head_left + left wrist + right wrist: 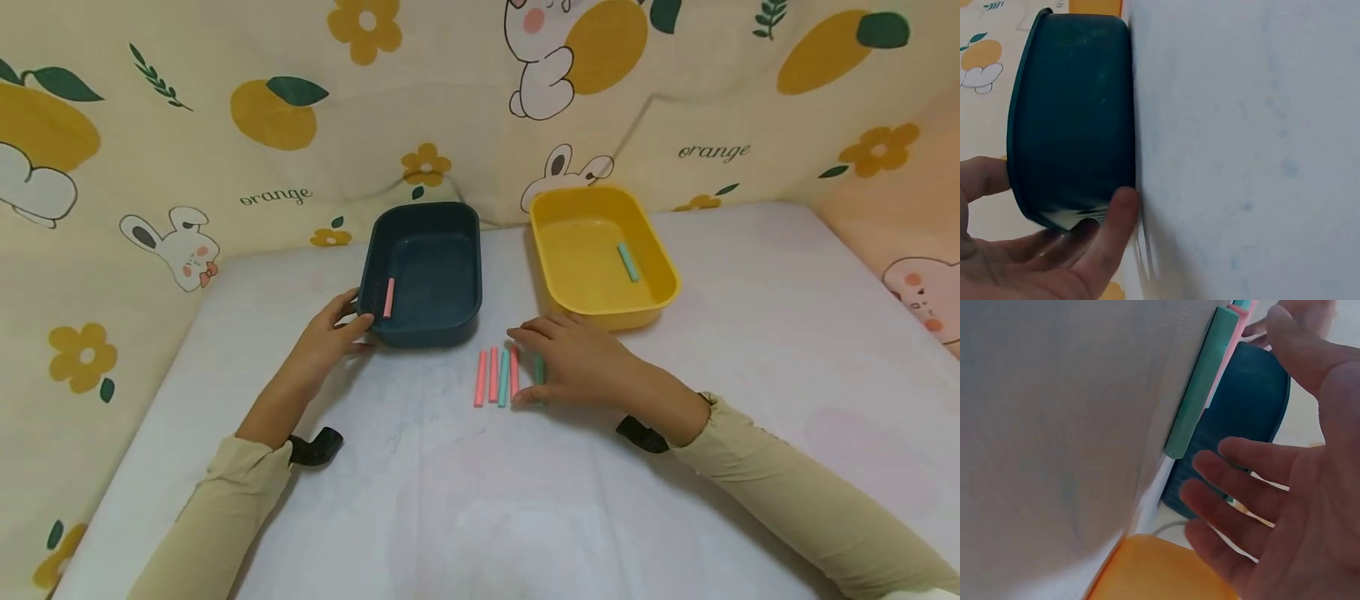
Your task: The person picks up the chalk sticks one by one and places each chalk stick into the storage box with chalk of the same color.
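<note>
My left hand [330,333] grips the near left corner of a dark blue bin [1072,112], its thumb and fingers spread around the rim and side. One pink stick [389,298] lies inside that bin. Over the right end of a row of chalk-like sticks, my right hand [585,362] is held with fingers apart and nothing between them. The row has pink sticks [480,379] and a teal stick [503,379] side by side. A green stick [1202,384] lies apart at the right, partly covered by the right hand in the head view.
A yellow bin [600,312] stands behind the right hand, with a teal stick [627,262] inside. Both bins sit near the back edge of the white table [487,517]. A patterned cloth [465,100] rises behind them.
</note>
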